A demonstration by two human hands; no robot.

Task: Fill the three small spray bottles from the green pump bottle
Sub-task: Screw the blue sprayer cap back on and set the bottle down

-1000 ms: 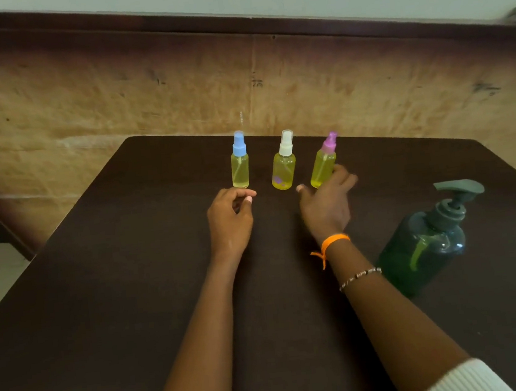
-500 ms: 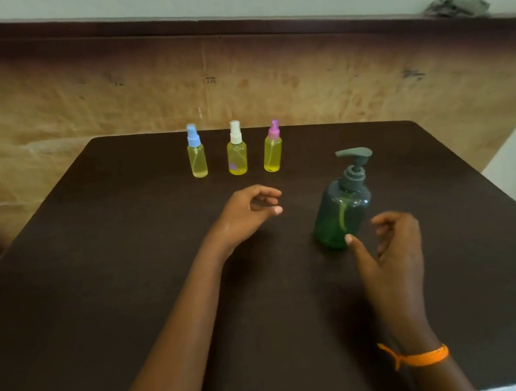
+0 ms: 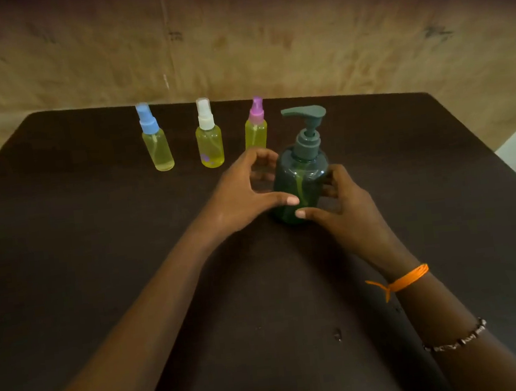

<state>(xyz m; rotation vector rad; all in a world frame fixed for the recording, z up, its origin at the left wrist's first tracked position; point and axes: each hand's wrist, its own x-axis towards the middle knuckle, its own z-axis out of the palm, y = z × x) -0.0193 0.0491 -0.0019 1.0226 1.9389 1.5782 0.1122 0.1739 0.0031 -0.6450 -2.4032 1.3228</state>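
Background: worn tan wall [image 3: 297, 32] behind a dark brown counter [image 3: 99, 275].
Landmark: pump bottle [image 3: 301, 181], upright on the counter, a little right of centre.
Pump bottle, look: translucent dark green body, grey collar and flat pump head pointing left; a dip tube shows through the wall. Liquid level hard to read.
Spray bottles: three in a row behind and left of the pump bottle, all upright, all capped, all showing yellow liquid.
Blue-cap bottle [image 3: 155, 142]: farthest left of the pump bottle.
White-cap bottle [image 3: 209, 136]: middle of the row, with a small purple mark near its base.
Pink-cap bottle [image 3: 256, 128]: just behind the pump bottle, its base hidden by the left fingers.
Left hand [image 3: 243, 193]: fingers curved beside the body, thumb tip on its lower front; full grasp not confirmed.
Right hand [image 3: 344, 208]: fingers wrapped round the right side, thumb on the lower front; grasping the body.
Wrist: orange band [image 3: 402, 280] and bead bracelet [image 3: 456, 341] on the right arm.
Handling, judged: rigid smooth plastic, likely slippery if wet; weight moderate, top-heavy at the pump.
Hold point, judged: mid-body with one hand, collar with the other to unscrew or press.
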